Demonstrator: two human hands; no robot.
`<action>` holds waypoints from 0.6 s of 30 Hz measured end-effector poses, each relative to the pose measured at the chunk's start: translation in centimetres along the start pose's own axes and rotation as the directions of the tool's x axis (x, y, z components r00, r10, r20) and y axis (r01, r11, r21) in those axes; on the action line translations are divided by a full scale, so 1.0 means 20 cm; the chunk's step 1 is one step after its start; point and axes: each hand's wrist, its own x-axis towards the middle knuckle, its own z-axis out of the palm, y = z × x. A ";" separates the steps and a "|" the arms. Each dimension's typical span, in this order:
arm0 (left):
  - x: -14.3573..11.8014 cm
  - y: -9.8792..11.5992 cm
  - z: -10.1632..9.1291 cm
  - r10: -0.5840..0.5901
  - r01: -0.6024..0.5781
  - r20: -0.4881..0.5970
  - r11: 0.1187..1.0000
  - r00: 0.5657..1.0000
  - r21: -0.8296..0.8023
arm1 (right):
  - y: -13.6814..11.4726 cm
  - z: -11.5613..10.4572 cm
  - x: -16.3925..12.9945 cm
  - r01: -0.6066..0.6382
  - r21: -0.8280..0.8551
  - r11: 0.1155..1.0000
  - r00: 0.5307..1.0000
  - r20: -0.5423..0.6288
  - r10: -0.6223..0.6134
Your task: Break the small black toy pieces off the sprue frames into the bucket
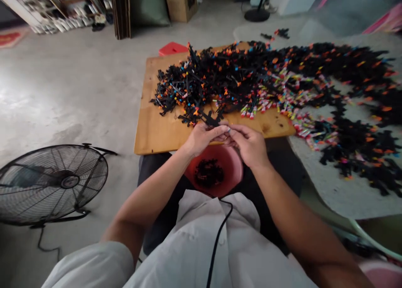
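Observation:
My left hand (201,138) and my right hand (251,146) meet above the near edge of a wooden board (169,133). The left fingers are closed round a black plastic piece that looks like a toy gun (212,119), its far end poking out beyond them. My right fingers are pinched together against the left fingertips; what is between them is too small to make out. Below the hands, a red bowl (234,175) sits between my legs with small black parts (209,173) in it. Just beyond lies a large heap of black toy pieces (226,76) with orange and blue bits.
Small bright-coloured tubes (266,97) lie along the heap's near side. More black pieces (373,154) spread over a grey surface (320,183) at right. A black floor fan (59,183) stands at left. Behind the board are a red stool (172,48) and a cardboard box (179,3).

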 end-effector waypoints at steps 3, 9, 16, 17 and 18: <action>-0.01 0.01 -0.02 -0.005 0.002 0.059 0.999 0.998 0.053 | -0.02 -0.02 -0.01 -0.112 0.180 0.977 0.992 0.086 0.097; -0.05 -0.05 -0.03 -0.021 0.026 -0.093 0.998 0.995 0.050 | -0.02 0.01 -0.06 -0.130 0.199 0.971 0.982 0.162 0.098; -0.09 -0.08 -0.15 0.152 -0.170 0.082 0.931 0.985 0.323 | 0.01 -0.06 -0.06 -0.265 0.114 0.957 0.904 0.374 0.206; -0.11 -0.06 -0.19 0.140 -0.180 0.126 0.892 0.982 0.415 | 0.03 -0.09 -0.04 -0.317 0.028 0.948 0.839 0.473 0.267; -0.14 -0.04 -0.23 0.103 -0.174 0.165 0.842 0.981 0.510 | 0.07 -0.13 -0.02 -0.357 -0.090 0.930 0.742 0.577 0.341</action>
